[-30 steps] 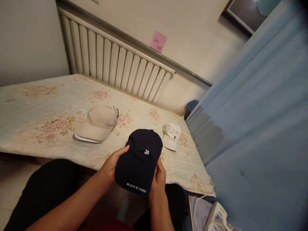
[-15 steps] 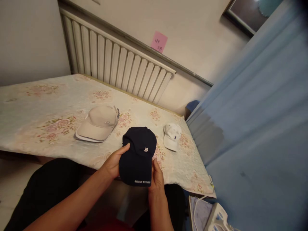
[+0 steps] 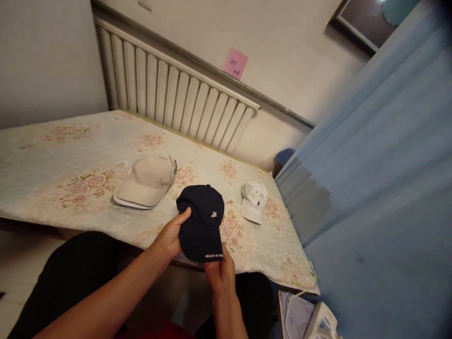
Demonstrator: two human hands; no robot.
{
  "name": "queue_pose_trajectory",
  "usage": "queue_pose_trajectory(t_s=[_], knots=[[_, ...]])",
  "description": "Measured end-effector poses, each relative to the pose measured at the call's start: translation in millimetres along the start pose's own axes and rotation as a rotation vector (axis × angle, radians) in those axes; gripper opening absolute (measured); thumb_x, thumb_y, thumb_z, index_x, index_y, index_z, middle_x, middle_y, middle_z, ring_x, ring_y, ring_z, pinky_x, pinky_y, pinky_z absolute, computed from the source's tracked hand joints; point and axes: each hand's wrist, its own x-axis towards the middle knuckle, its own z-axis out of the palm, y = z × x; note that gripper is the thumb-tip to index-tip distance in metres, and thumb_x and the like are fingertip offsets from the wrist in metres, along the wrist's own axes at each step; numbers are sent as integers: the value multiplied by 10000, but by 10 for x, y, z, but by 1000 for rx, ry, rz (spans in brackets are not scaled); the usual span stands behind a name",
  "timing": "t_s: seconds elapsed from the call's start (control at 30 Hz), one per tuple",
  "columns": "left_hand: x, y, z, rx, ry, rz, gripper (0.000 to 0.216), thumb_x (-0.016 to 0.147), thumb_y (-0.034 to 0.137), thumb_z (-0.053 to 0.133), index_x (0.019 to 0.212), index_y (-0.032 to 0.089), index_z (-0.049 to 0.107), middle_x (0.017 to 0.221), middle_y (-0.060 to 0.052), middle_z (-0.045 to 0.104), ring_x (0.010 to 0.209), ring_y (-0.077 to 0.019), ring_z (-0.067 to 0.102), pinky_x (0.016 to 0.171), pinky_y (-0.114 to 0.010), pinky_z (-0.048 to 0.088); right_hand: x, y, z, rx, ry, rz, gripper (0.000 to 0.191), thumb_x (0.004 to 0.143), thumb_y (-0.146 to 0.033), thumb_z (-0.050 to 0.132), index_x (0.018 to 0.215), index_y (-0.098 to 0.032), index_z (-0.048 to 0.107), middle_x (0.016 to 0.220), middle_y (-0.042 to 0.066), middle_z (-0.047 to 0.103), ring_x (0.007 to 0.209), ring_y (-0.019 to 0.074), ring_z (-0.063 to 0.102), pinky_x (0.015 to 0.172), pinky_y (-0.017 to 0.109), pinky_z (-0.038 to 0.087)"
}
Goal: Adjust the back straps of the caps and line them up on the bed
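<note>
Navy cap (image 3: 200, 226), before floral cover (image 3: 120, 134), is gripped at nine o'clock by the left hand (image 3: 172, 238); its brim (image 3: 200, 246) is met at five by the right hand (image 3: 221, 273) (closure indeterminable). Beige cap (image 3: 146, 181) is seen at ten, white cap (image 3: 253, 201) at two.

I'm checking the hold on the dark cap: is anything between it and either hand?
Nothing visible. The left hand holds the dark cap directly, thumb on top; the right hand is at the brim, nothing seen between them. The cap's underside is hidden.
</note>
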Motion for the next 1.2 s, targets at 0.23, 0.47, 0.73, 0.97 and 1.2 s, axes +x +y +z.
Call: queue_pose_trajectory(t_s=[0.23,0.47,0.73,0.97,1.2], knots=[[26,-12,28,4,48,84,503,804,133,622,1295,136,510,1015,-134,726,874,-266,705,868,-395,542,-20,57,-16,62,45,-13,223,703,-119,657,910,-199,674,862,4,754,794,136,701,700,249,555],[87,-48,-73,20,91,102,517,757,136,685,1243,146,509,956,-122,726,772,-246,712,768,-410,569,-255,222,119,-161,-225,116,204,623,-129,745,808,-145,662,756,38,735,567,138,672,476,194,485],[125,-67,-177,48,127,57,575,737,167,708,1263,178,476,888,-106,716,683,-239,703,666,-385,572,-397,152,303,-256,-346,41,379,615,-227,793,952,-116,662,867,77,724,616,147,664,507,220,497],[86,-123,-140,35,87,105,527,685,90,733,1176,154,553,793,-66,718,636,-204,688,637,-337,562,-412,191,329,-180,-236,-15,342,725,-349,714,1002,-170,623,830,40,708,587,131,623,495,234,470],[-9,-136,-42,187,-18,164,185,716,124,708,893,72,690,756,-109,733,653,-221,689,666,-315,545,-349,208,344,-90,-104,-40,180,764,-305,649,886,-174,626,609,-18,649,431,101,516,459,239,424]])
